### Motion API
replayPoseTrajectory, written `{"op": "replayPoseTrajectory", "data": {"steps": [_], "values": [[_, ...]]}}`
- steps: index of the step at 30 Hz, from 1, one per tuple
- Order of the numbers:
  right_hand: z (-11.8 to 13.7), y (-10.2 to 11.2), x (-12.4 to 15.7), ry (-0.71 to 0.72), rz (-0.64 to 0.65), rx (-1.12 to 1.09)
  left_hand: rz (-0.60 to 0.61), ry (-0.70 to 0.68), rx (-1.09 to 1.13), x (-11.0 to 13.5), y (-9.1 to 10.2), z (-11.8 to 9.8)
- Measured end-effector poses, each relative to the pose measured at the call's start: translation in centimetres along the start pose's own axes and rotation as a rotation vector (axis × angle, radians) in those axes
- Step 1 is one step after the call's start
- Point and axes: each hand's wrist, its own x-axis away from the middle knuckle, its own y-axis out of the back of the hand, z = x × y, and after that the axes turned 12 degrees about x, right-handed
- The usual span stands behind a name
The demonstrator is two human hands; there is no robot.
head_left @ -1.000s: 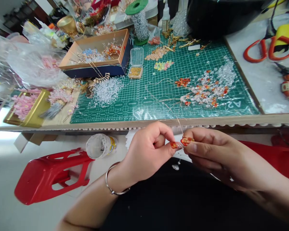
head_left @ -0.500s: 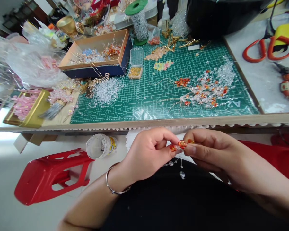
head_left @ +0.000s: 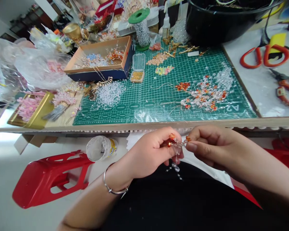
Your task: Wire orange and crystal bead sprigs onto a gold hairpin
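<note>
Between my hands, over my lap, is a beaded ornament (head_left: pixel 177 144) of orange and clear beads. Clear beads dangle below it on thin strands. My left hand (head_left: pixel 156 149), with a silver bangle (head_left: pixel 110 189) on the wrist, holds the ornament between thumb and fingers. My right hand (head_left: pixel 210 146) pinches its right end, near an orange bead (head_left: pixel 188 138). Beyond the table edge, a pile of orange and clear beaded sprays (head_left: pixel 204 96) with wire stems lies on the green cutting mat (head_left: pixel 135 110). Loose orange pieces (head_left: pixel 182 86) sit beside it.
Clear beads (head_left: pixel 109 94) lie on the mat near a box (head_left: pixel 96 72) of hair ornaments. A small case of gold beads (head_left: pixel 137 76) and a green spool (head_left: pixel 142 32) stand behind. Scissors (head_left: pixel 265 57) and pliers (head_left: pixel 285 86) lie right. A red stool (head_left: pixel 31 183) is lower left.
The ornament has turned in my fingers; its orange parts now sit nearer my left hand, and the dangling strands have swung. My hands have drawn slightly apart. The view has shifted a little.
</note>
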Motion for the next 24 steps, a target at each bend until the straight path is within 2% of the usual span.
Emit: {"op": "replayPoseTrajectory", "data": {"steps": [3, 9, 12, 14, 16, 18, 21, 24], "values": [[0.2, 0.4, 0.4, 0.043, -0.029, 0.032, -0.030, 0.024, 0.146, -0.1, -0.1, 0.6], [0.3, 0.1, 0.7, 0.074, -0.133, 0.223, -0.143, -0.095, 0.309, -0.1, 0.4, 1.5], [1.2, 0.5, 0.7, 0.259, -0.291, 0.436, -0.164, -0.130, 0.324, 0.1, 1.0, 1.6], [2.1, 1.1, 0.6, 0.414, -0.416, 0.552, -0.159, -0.087, 0.300, 0.3, 1.1, 1.3], [3.2, 1.6, 0.3, 0.510, -0.471, 0.579, -0.144, -0.016, 0.223, 0.4, 1.0, 0.7], [4.1, 1.6, -0.2, 0.533, -0.400, 0.542, -0.138, 0.024, 0.067, 0.6, 0.7, 0.1], [4.7, 0.6, -1.0, 0.556, -0.209, 0.497, -0.182, -0.039, -0.168, 0.7, 0.2, -0.8], [4.3, -0.9, -1.4, 0.627, -0.179, 0.589, -0.199, -0.081, -0.160, 0.8, 0.2, -1.2]]}}
